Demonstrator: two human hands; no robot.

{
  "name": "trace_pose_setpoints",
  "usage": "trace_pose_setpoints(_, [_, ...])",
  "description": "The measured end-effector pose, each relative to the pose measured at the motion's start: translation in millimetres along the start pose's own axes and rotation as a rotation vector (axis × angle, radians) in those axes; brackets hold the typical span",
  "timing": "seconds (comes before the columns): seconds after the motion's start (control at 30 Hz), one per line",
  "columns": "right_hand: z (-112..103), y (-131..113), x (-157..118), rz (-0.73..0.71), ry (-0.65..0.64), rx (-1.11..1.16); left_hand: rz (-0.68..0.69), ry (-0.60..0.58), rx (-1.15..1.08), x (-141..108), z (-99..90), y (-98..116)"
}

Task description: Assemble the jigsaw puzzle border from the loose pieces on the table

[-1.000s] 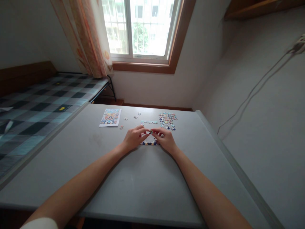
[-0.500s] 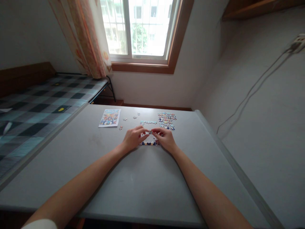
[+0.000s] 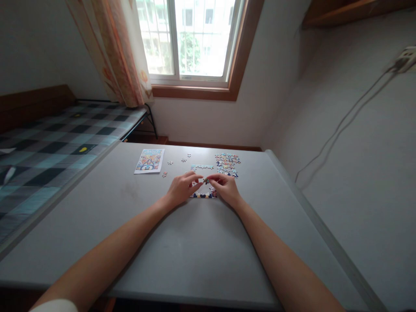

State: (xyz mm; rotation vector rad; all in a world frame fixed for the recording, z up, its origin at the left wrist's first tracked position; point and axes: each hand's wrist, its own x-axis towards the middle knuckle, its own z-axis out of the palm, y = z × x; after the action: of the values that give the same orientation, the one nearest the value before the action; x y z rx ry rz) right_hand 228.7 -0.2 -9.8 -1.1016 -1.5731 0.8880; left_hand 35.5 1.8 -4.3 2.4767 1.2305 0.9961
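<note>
Fingers of the right hand [image 3: 226, 187] pinch a puzzle piece [image 3: 206, 181] over the partly joined border [image 3: 203, 196], those of the left hand [image 3: 180, 187] parted beside it; a light edge grip should keep its face readable.

Sliding window [image 3: 203, 52] in back wall [image 3: 201, 121], brown wood trim [image 3: 195, 92] around it; daylight coming in hard, view outside washed out, bars [image 3: 203, 41] and green foliage [image 3: 189, 52] readable; orange floral curtain [image 3: 113, 52] hangs left of glass; plaid-covered bed [image 3: 65, 143] along left side, dark metal frame, wooden board behind; grey table [image 3: 195, 260] fills foreground, faint sheen toward far edge; right wall [image 3: 367, 151] plain, dim; wooden shelf [image 3: 354, 15] up top right; socket [image 3: 407, 58] below, plugged cable [image 3: 344, 123] sagging down from it; brown baseboard [image 3: 214, 146] under window.
</note>
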Motion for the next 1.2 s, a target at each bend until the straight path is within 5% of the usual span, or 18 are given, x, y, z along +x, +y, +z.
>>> trace_pose_setpoints(0.87, [-0.4,3.4,0.0,-0.014,-0.04,-0.023,0.12,0.002,0.023,-1.0,4.1,-5.2])
trace_pose_setpoints(1.2, [1.7,1.0,-2.9,-0.106,0.015,-0.139,-0.121,0.141,0.099,0.3,2.6,-6.9])
